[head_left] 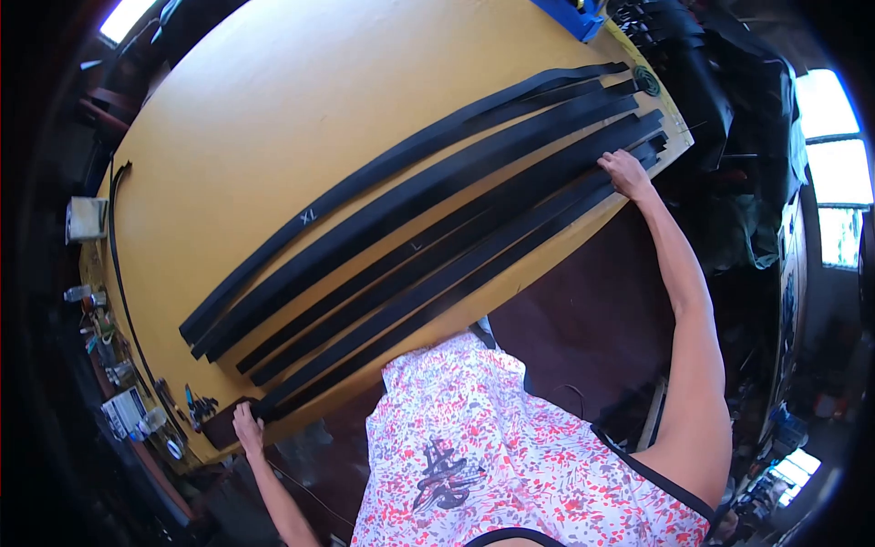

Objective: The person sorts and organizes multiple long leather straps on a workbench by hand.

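Long black strips, flat and leather-like, lie in rows across a yellow table. One carries a white "XL" mark and another an "L". At the near left corner my left hand is closed on the end of the strip nearest me, beside a dark block-like piece. My right hand, fingers bent, grips the same front group of strips close to their far right end. Under its fingers the strip edges are partly hidden.
Pliers-like hand tools lie at the left corner. A thin black strip runs along the left edge, past bottles and boxes. A green coil sits by the right edge, a blue metal tool at the back. Dark sheets hang at right.
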Demonstrator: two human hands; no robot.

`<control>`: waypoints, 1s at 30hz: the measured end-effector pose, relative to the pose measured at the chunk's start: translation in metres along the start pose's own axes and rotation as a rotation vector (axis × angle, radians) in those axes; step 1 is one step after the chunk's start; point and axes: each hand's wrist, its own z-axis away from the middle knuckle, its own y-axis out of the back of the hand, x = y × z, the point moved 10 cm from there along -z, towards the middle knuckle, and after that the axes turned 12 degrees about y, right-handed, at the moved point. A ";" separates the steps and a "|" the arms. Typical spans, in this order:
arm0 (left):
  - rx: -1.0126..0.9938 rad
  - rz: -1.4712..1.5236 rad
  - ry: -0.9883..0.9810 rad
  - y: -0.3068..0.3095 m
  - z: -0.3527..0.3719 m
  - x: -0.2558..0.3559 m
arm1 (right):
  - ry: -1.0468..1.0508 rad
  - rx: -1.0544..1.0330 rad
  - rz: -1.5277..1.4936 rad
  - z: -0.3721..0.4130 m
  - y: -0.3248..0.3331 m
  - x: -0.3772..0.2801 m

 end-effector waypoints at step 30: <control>0.322 0.361 -0.020 0.017 0.082 0.113 | -0.097 0.211 -0.575 0.017 0.020 -0.162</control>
